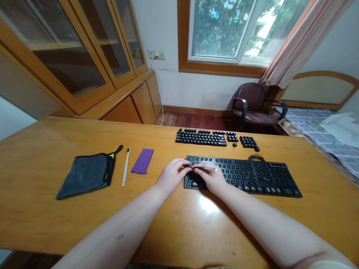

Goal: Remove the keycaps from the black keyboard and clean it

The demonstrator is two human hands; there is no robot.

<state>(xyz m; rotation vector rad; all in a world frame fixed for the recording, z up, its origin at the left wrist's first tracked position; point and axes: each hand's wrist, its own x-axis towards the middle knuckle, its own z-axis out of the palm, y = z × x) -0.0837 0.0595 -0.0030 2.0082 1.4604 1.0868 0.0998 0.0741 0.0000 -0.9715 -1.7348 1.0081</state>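
A black keyboard lies on the desk, most of its keycaps off, with a few left along its front row. Over its left end my two hands meet. My right hand is closed on a slim pen-like tool, reddish near the fingertips and pale at the other end. My left hand is closed in a pinch at the keyboard's upper left corner; whatever its fingers hold is too small to make out. Behind the keyboard, loose black keycaps are laid out in keyboard order.
On the left lie a folded grey cloth with black edging, a white toothbrush and a purple cloth. The keyboard's coiled cable sits behind it. Beyond the wooden desk stands a chair.
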